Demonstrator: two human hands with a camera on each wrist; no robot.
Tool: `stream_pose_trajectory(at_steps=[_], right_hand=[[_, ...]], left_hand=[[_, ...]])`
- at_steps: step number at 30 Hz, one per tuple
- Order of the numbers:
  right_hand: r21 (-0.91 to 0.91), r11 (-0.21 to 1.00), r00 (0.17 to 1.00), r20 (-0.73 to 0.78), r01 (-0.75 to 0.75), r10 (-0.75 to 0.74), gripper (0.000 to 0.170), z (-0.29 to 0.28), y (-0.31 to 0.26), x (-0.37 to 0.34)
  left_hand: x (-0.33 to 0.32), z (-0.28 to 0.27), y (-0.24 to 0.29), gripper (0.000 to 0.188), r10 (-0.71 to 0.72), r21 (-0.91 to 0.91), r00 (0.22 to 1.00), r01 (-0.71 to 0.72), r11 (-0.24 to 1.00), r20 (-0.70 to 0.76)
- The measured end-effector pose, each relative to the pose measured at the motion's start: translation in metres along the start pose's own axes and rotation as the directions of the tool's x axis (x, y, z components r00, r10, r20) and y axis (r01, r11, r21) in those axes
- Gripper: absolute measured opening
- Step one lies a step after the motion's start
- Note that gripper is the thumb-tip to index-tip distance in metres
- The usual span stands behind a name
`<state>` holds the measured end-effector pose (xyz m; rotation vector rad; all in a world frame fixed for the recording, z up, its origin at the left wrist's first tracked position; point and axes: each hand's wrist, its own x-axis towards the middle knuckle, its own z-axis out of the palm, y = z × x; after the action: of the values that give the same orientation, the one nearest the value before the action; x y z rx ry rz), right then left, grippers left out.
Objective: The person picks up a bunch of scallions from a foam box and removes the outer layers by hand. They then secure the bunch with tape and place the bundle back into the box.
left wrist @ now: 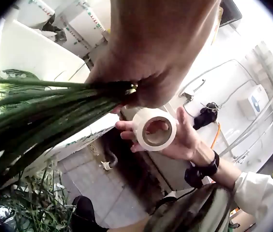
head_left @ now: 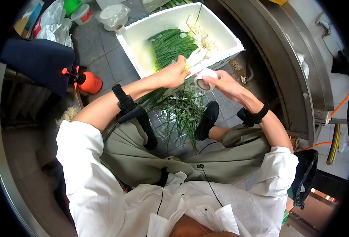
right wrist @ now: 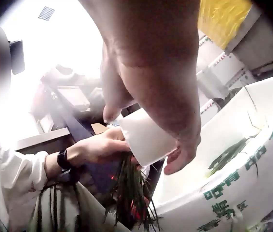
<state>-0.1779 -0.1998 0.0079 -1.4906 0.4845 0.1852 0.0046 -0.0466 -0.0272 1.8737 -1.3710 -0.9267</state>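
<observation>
My left hand [head_left: 173, 75] grips a bunch of spring onions [left wrist: 44, 113] around its stalks. The white root ends [head_left: 197, 57] point up and right over the foam box's near edge, and the long green leaves hang down on the other side. Close to the right of it, my right hand [head_left: 229, 86] holds a wide roll of white tape [right wrist: 148, 137] by its side, with the fingers spread behind it in the left wrist view. Inside the white foam box [head_left: 221, 31] lies a thick pile of spring onions [head_left: 174, 45], with pale roots at its right.
Loose green leaves [head_left: 182, 114] lie on the floor between the person's shoes. An orange spray bottle [head_left: 90, 82] stands at the left, near a dark cloth [head_left: 44, 59]. Tubs [head_left: 80, 15] and bags sit behind. A steel counter [head_left: 279, 59] curves along the right.
</observation>
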Motion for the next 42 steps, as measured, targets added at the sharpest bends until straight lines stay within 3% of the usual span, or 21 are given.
stream_pose_trajectory(at_steps=[6, 7, 8, 11, 13, 14, 15, 19, 21, 23, 25, 27, 29, 31, 33, 35, 36, 37, 39, 40, 42], right_hand=[[-0.198, 0.980, 0.998, 0.060, 0.005, 0.007, 0.044, 0.008, -0.019, -0.011], [-0.629, 0.697, 0.915, 0.061, 0.345, -0.398, 0.043, 0.011, -0.024, -0.013], [-0.875, 0.142, 0.685, 0.252, 0.463, -0.684, 0.043, 0.015, -0.026, -0.015], [-0.784, 0.177, 0.609, 0.296, 0.596, -0.736, 0.045, 0.029, -0.028, -0.015], [-0.746, 0.296, 0.661, 0.247, 0.597, -0.709, 0.037, 0.033, -0.026, -0.011], [-0.400, 0.776, 0.859, 0.059, 0.487, -0.509, 0.033, 0.031, -0.023, -0.007], [0.084, 0.978, 0.981, 0.021, 0.192, -0.194, 0.031, 0.030, -0.021, -0.004], [0.344, 0.920, 0.976, 0.041, 0.188, -0.215, 0.043, 0.026, -0.030, 0.001], [0.285, 0.943, 0.984, -0.001, 0.173, -0.180, 0.047, 0.020, -0.034, 0.006], [0.217, 0.966, 0.979, 0.117, 0.139, -0.167, 0.047, 0.010, -0.046, 0.004], [0.107, 0.972, 0.909, 0.346, 0.209, -0.233, 0.055, -0.006, -0.041, 0.008], [-0.285, 0.886, 0.866, 0.453, 0.365, -0.211, 0.062, -0.024, -0.039, 0.005], [-0.221, 0.915, 0.851, 0.486, 0.339, -0.198, 0.068, -0.029, -0.030, 0.015], [-0.249, 0.949, 0.932, 0.348, 0.195, -0.100, 0.066, -0.029, -0.031, 0.018], [-0.221, 0.912, 0.910, 0.317, 0.346, -0.268, 0.055, -0.025, -0.008, 0.034], [-0.496, 0.714, 0.866, 0.217, 0.495, -0.450, 0.038, -0.019, 0.002, 0.044], [-0.332, 0.791, 0.853, 0.094, 0.514, -0.514, 0.028, -0.013, 0.011, 0.043], [-0.692, 0.529, 0.804, 0.127, 0.491, -0.580, 0.027, -0.012, 0.015, 0.054], [-0.467, 0.814, 0.903, -0.068, 0.346, -0.423, 0.031, 0.008, 0.012, 0.042], [-0.709, 0.578, 0.792, -0.047, 0.403, -0.609, 0.036, 0.011, 0.015, 0.042], [-0.703, 0.603, 0.819, -0.051, 0.377, -0.571, 0.040, 0.016, 0.023, 0.044]], left_hand=[[-0.002, 0.003, 0.002, 0.054, -0.025, 0.192, 0.999, 0.031, 0.981, -0.035], [-0.001, 0.004, 0.002, 0.054, -0.047, 0.217, 0.999, 0.049, 0.975, -0.013], [-0.001, 0.007, 0.003, 0.054, -0.046, 0.211, 0.999, 0.048, 0.976, -0.014], [0.001, 0.012, 0.004, 0.047, -0.091, 0.226, 0.996, 0.082, 0.971, 0.026], [0.004, 0.017, 0.002, 0.037, -0.040, 0.316, 0.962, -0.049, 0.948, 0.270], [0.001, 0.023, 0.001, 0.027, 0.073, 0.239, 0.962, -0.138, 0.961, 0.262], [-0.005, 0.028, 0.006, 0.026, 0.147, 0.124, 0.961, -0.180, 0.976, 0.235], [-0.011, 0.024, 0.015, 0.029, 0.153, 0.311, 0.936, -0.255, 0.915, 0.317], [-0.012, 0.016, 0.014, 0.029, 0.148, 0.328, 0.934, -0.258, 0.909, 0.325], [-0.014, 0.010, 0.012, 0.028, 0.292, 0.313, 0.913, -0.377, 0.872, 0.286], [-0.020, 0.002, 0.024, 0.026, 0.200, 0.310, 0.918, -0.311, 0.899, 0.341], [-0.024, 0.003, 0.013, 0.025, 0.459, 0.373, 0.800, -0.591, 0.716, 0.387], [-0.031, 0.001, 0.012, 0.024, 0.501, 0.378, 0.788, -0.613, 0.694, 0.357], [-0.034, -0.007, 0.020, 0.026, 0.433, 0.189, 0.836, -0.510, 0.839, 0.337], [-0.035, -0.016, 0.021, 0.030, 0.394, 0.183, 0.857, -0.468, 0.864, 0.333], [-0.030, -0.021, 0.013, 0.033, 0.330, -0.078, 0.907, -0.321, 0.944, 0.260], [-0.027, -0.024, 0.009, 0.034, 0.344, -0.119, 0.910, -0.324, 0.938, 0.230], [-0.025, -0.025, 0.008, 0.034, 0.359, -0.204, 0.921, -0.326, 0.923, 0.151], [-0.023, -0.030, 0.012, 0.031, 0.159, -0.293, 0.975, -0.108, 0.950, 0.154], [-0.022, -0.035, 0.015, 0.030, 0.104, -0.306, 0.982, -0.050, 0.951, 0.160], [-0.022, -0.039, 0.016, 0.024, 0.004, -0.400, 0.990, 0.054, 0.915, 0.141]])
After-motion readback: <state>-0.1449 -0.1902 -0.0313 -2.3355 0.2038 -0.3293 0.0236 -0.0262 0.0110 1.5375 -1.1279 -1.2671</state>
